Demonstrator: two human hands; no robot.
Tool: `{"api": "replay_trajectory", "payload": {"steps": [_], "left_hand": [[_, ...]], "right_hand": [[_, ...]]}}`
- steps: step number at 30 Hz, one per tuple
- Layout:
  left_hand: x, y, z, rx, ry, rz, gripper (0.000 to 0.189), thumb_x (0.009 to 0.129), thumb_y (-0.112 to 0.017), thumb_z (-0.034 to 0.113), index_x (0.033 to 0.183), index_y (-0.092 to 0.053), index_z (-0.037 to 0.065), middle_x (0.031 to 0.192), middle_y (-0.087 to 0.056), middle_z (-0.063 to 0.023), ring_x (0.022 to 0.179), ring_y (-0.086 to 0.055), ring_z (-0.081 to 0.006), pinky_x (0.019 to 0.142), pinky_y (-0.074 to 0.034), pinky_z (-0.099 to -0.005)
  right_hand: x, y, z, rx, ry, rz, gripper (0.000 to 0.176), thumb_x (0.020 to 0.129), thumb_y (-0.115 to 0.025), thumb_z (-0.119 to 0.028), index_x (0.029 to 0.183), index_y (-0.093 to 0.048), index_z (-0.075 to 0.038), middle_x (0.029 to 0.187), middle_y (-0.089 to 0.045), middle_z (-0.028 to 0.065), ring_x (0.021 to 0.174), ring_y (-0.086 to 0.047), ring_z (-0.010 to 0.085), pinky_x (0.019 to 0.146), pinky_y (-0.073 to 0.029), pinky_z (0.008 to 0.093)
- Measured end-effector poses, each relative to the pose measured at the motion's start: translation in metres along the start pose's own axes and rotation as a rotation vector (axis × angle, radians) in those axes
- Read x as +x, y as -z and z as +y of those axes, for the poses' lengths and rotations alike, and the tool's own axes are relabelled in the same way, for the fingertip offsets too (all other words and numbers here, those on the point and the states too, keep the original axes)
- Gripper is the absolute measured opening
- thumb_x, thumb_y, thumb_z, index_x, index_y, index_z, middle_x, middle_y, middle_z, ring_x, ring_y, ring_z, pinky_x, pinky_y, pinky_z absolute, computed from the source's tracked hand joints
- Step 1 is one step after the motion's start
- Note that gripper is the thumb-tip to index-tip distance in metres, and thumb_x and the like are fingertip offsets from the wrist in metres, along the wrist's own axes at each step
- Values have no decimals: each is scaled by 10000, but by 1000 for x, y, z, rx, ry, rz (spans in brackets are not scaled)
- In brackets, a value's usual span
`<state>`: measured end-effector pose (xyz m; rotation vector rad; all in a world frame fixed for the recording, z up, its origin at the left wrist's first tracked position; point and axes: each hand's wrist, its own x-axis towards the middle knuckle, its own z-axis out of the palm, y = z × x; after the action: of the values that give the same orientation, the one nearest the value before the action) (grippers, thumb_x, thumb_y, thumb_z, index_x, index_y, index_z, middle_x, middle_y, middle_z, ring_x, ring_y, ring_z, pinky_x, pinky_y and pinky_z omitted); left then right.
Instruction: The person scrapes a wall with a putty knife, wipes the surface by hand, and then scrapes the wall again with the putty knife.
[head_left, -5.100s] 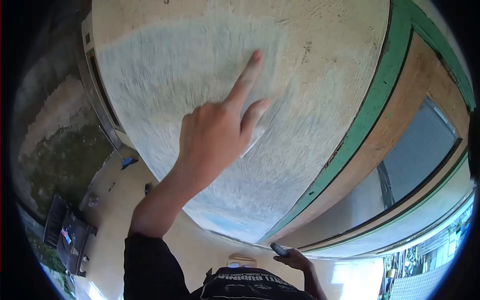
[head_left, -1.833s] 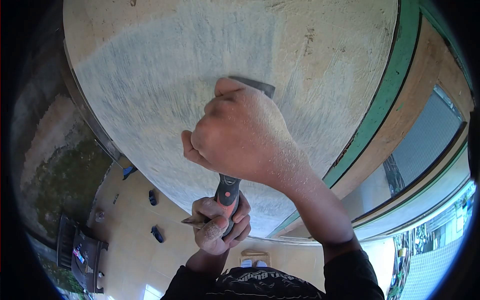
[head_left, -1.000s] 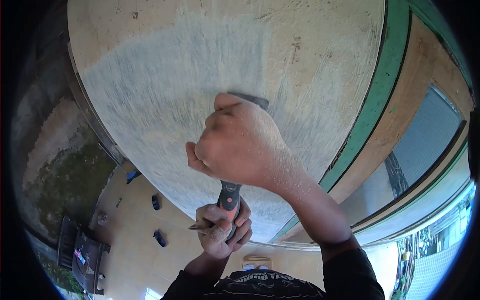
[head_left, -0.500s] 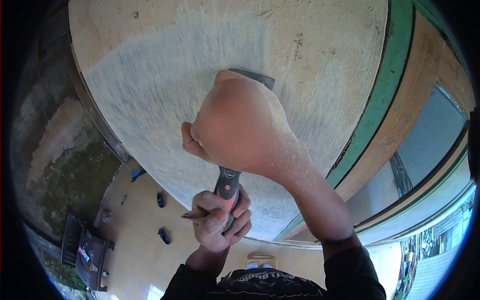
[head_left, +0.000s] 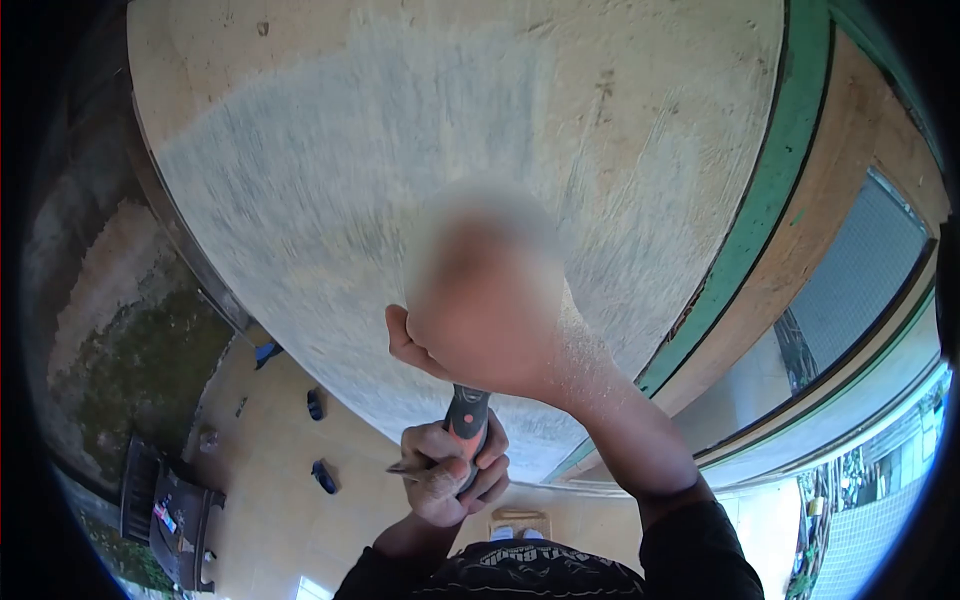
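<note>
My left hand [head_left: 455, 468] is closed around the black and orange-red handle of an angle grinder [head_left: 468, 410], with the body pointing up along the wall. A thin dark pointed piece juts out at the left of this hand; I cannot make out what it is. Higher up, my right hand [head_left: 485, 310] grips the tool's head from above. Its upper part is blurred, one bent finger shows at the left, and the head itself is hidden. Pale dust speckles the right wrist. Both hands are in front of a wall [head_left: 330, 200] with a scuffed grey-white patch inside cream paint.
A green frame [head_left: 790, 150] and a wooden window frame [head_left: 850, 130] border the wall on the right. On the tiled floor [head_left: 270, 480] lie dark sandals [head_left: 323, 476]. A dark wooden bench [head_left: 185, 510] stands at lower left, and a mat [head_left: 520, 522] lies near my feet.
Both hands and the grinder have moved down the wall and slightly right. The dark flat edge that showed above my right hand is now out of sight.
</note>
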<state>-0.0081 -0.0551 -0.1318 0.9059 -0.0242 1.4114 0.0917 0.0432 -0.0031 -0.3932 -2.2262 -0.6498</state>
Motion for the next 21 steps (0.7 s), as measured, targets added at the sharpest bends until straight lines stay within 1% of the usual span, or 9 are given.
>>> {"api": "replay_trajectory", "payload": {"steps": [2, 3, 5, 9, 12, 14, 16, 18, 21], "left_hand": [[8, 2, -1, 14, -31, -5, 211, 891, -577, 143, 748, -426, 106, 819, -410, -159, 446, -335, -41, 351, -308, -173], [18, -3, 7, 5, -5, -50, 212, 893, -574, 141, 746, -425, 107, 823, -409, -161, 447, -336, -40, 353, -312, -175], [22, -9, 18, 6, 22, -111, 216, 896, -571, 142, 745, -419, 107, 839, -406, -166, 455, -340, -41, 361, -319, -182], [2, -8, 7, -51, 39, -24, 208, 893, -577, 147, 764, -418, 111, 847, -400, -171, 468, -352, -47, 371, -329, -186], [11, -9, 9, -54, 44, -19, 195, 897, -569, 137, 772, -421, 110, 855, -401, -168, 477, -355, -54, 376, -334, -184], [26, -7, 14, -63, -5, -116, 185, 902, -556, 124, 775, -422, 108, 873, -401, -165, 477, -350, -55, 375, -331, -181], [25, -9, 15, -36, 14, -107, 188, 904, -553, 129, 775, -419, 109, 874, -397, -165, 479, -346, -55, 376, -325, -177], [5, -12, 8, -74, 15, -51, 190, 904, -558, 135, 775, -419, 111, 878, -394, -164, 480, -342, -56, 376, -321, -173], [9, -7, 5, -114, 20, -57, 193, 901, -566, 144, 777, -421, 113, 880, -391, -160, 477, -340, -54, 374, -322, -177]], "right_hand": [[4, 5, 5, -28, 50, -22, 412, 756, -629, -199, 391, -453, -122, 394, -429, -22, 415, -440, 127, 620, -457, 288], [11, 7, 10, -36, 43, 76, 445, 775, -621, -200, 383, -424, -126, 387, -419, -26, 381, -410, 129, 626, -457, 288], [16, 11, 10, -9, 28, 61, 445, 777, -619, -202, 383, -427, -126, 387, -420, -26, 377, -406, 130, 629, -458, 283], [2, 4, -2, 33, -17, -8, 435, 774, -618, -210, 385, -443, -125, 386, -426, -21, 376, -410, 135, 641, -455, 276], [10, 7, 9, -9, 45, 11, 446, 784, -612, -213, 384, -437, -121, 385, -430, -16, 373, -415, 140, 655, -451, 279], [20, 12, 13, -11, 29, 47, 451, 794, -602, -209, 386, -431, -122, 384, -429, -18, 369, -417, 141, 663, -452, 282], [21, 13, 12, -28, 27, 98, 456, 804, -593, -206, 388, -425, -123, 382, -428, -20, 366, -419, 142, 671, -453, 285], [8, 7, 3, 27, 20, 31, 449, 805, -587, -204, 393, -432, -115, 381, -431, -10, 366, -429, 147, 676, -450, 288], [9, 6, 8, -9, 48, 25, 453, 811, -584, -208, 394, -434, -119, 379, -439, -2, 368, -442, 147, 688, -452, 300]]}}
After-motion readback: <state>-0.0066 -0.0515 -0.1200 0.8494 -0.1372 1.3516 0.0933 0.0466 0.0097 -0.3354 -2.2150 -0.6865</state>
